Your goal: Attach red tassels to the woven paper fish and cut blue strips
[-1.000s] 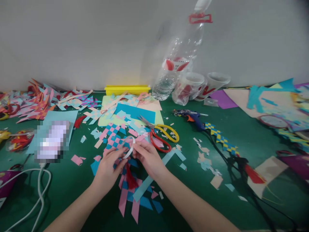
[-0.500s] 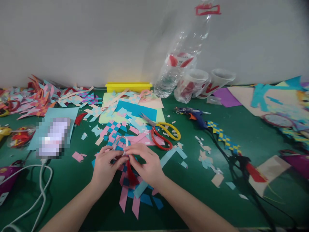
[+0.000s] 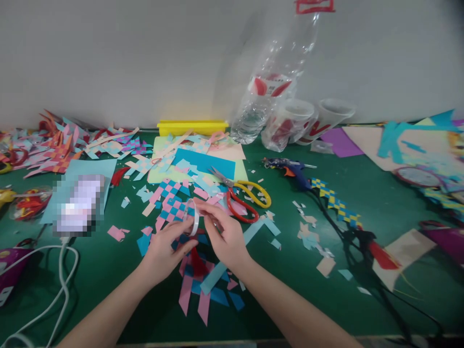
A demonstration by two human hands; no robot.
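Observation:
A narrow whitish roll of tape point(image 3: 196, 218) stands nearly on edge between my two hands. My left hand point(image 3: 163, 251) grips its left side with the fingers, the thumb a little apart below. Bent over the roll's top and right edge are the fingers of my right hand point(image 3: 226, 237). Beneath both hands lies a woven pink-and-blue paper piece point(image 3: 185, 292), partly covered by them. A red tassel point(image 3: 198, 263) rests on it. Scissors with one red and one yellow handle point(image 3: 229, 182) lie just beyond my right hand, blades pointing away.
A hot glue gun point(image 3: 299, 179) lies at right, by a yellow-and-blue woven strip point(image 3: 335, 205). A plastic bottle point(image 3: 263, 96) and cups point(image 3: 290, 121) stand against the wall. Paper scraps point(image 3: 61, 150) pile up at left. A phone point(image 3: 80, 203) with a white cable point(image 3: 62, 280) sits nearer.
The roll of tape has turned from tilted to nearly upright, facing sideways. My right hand has shifted up along it, and my left thumb has come away from the right fingers.

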